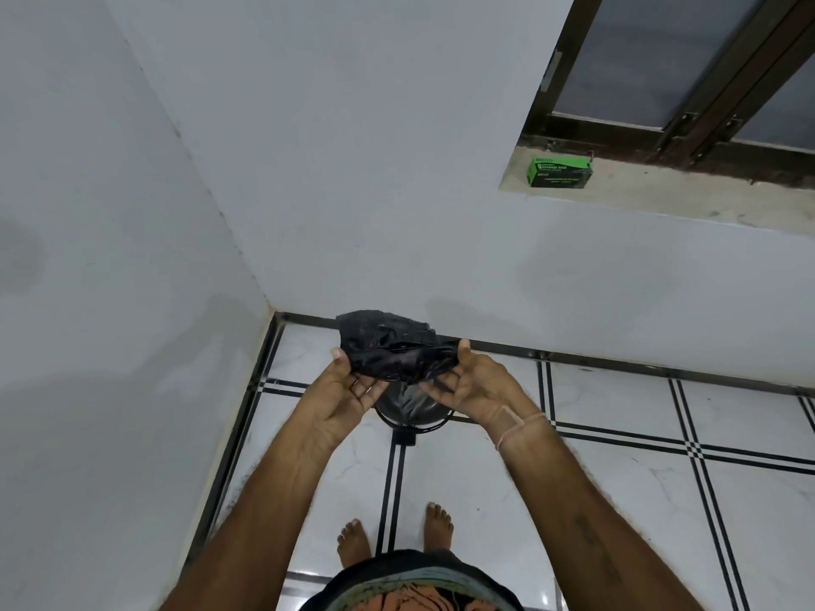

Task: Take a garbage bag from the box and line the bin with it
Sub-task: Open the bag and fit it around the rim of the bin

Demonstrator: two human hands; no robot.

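Note:
A crumpled black garbage bag (388,346) is held up between both hands over the corner of the room. My left hand (348,390) pinches its left edge with thumb on top, and my right hand (472,381) pinches its right edge. Directly below the bag a small round metal bin (412,410) with a black foot pedal stands on the tiled floor, mostly hidden by the bag and hands. The green garbage-bag box (559,171) lies on the window sill at the upper right, well away from both hands.
White walls meet in a corner just behind the bin. The floor (617,478) is white tile with black double lines. A dark-framed window (688,81) sits above the sill. My bare feet (397,535) stand close in front of the bin.

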